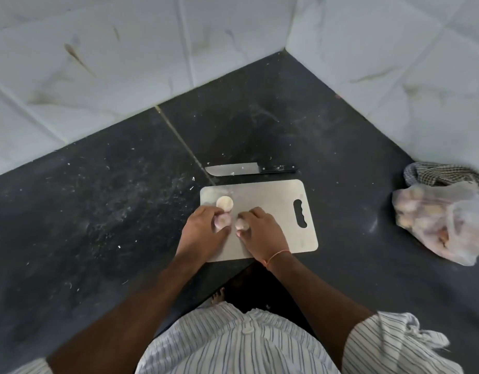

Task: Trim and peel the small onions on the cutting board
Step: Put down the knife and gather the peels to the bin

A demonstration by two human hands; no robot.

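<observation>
Gripping onion halves [221, 221], no writing readable

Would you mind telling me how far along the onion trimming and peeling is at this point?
Done: one pale onion half lies cut face up on the cutting board, and the knife lies on the counter behind it. In hand: the left hand holds a purplish onion piece and the right hand a paler one. Left: the plastic bag still holds many onions.

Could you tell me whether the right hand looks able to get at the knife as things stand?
Probably yes, once freed: the knife lies in the open just beyond the board, nothing over its handle. But the right hand is holding an onion.
</observation>
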